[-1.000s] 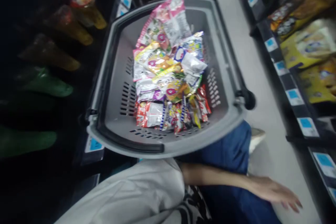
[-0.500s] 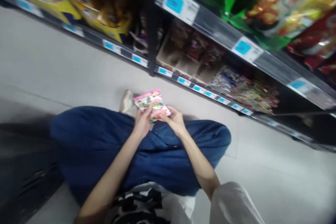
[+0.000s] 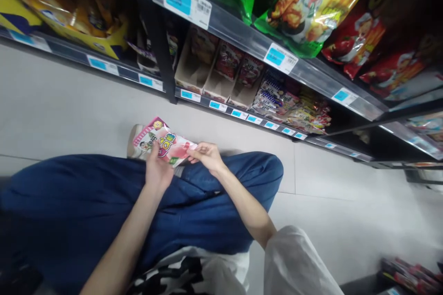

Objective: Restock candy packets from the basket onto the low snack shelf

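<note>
A pink-and-white candy bag (image 3: 178, 145) with colourful lettering and a peach-like picture is held above my crossed legs. My left hand (image 3: 158, 168) grips it from below, thumb across the printed front, its other fingers hidden behind the bag. At the bag's right end, my right hand (image 3: 207, 156) pinches the edge between thumb and fingers. Beneath the bag are my blue trousers (image 3: 104, 189), and a light shoe (image 3: 133, 142) shows at its left.
A low shelf (image 3: 228, 109) with price tags runs across in front, holding open cartons (image 3: 216, 87) and small snack packs (image 3: 273, 94). Above, a higher shelf edge (image 3: 238, 39) juts out under large green snack bags (image 3: 311, 9). Yellow packs (image 3: 93, 32) fill the left bay.
My view has shifted, so shelves and hands appear further left. The bag now lies stretched out more between my hands, my right hand further from the left along it.
</note>
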A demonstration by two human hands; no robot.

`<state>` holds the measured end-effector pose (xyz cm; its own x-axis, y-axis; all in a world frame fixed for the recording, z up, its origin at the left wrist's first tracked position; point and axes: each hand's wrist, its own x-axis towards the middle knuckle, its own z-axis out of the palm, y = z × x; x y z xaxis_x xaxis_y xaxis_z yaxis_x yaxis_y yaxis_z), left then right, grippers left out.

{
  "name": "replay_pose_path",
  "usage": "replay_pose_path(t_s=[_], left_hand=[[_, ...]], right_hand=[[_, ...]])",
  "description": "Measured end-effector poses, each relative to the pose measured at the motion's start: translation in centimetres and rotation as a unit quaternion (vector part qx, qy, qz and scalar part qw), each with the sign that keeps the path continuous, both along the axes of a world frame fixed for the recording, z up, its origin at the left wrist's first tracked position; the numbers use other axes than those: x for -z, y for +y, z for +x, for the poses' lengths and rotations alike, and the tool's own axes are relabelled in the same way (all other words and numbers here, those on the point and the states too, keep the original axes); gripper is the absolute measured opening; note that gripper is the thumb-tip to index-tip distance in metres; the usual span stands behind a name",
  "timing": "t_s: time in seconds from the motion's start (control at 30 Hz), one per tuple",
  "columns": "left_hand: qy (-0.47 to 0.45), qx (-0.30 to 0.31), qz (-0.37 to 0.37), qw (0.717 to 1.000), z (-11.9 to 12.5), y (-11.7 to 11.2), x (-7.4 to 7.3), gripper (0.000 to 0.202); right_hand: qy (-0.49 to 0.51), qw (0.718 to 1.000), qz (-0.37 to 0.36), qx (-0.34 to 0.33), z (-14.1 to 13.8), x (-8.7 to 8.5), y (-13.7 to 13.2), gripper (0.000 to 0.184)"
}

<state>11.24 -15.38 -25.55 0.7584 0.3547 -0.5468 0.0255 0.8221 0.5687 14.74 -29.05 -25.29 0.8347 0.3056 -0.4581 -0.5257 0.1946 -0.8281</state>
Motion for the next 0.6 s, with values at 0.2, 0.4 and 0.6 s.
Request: replay_pose_path(t_s=[0.2, 0.4, 0.6], left_hand=[[-0.040, 0.003, -0.005, 0.999, 0.2, 0.0, 0.2, 0.040], [-0.100, 0.138, 0.078, 0.982, -0.2, -1.2, 0.8, 0.052], [-0.121, 0.226, 0.114, 0.960, -0.8, -1.9, 1.9, 0.057]], right_hand=[[0.052, 0.997, 0.048, 0.008, -0.1, 0.7, 0.0, 0.050], [-0.011, 0.978, 0.102, 0.184, 0.5, 0.5, -0.1, 0.037], [-0.013, 0.957, 0.101, 0.273, 1.5, 0.1, -0.7, 0.034]])
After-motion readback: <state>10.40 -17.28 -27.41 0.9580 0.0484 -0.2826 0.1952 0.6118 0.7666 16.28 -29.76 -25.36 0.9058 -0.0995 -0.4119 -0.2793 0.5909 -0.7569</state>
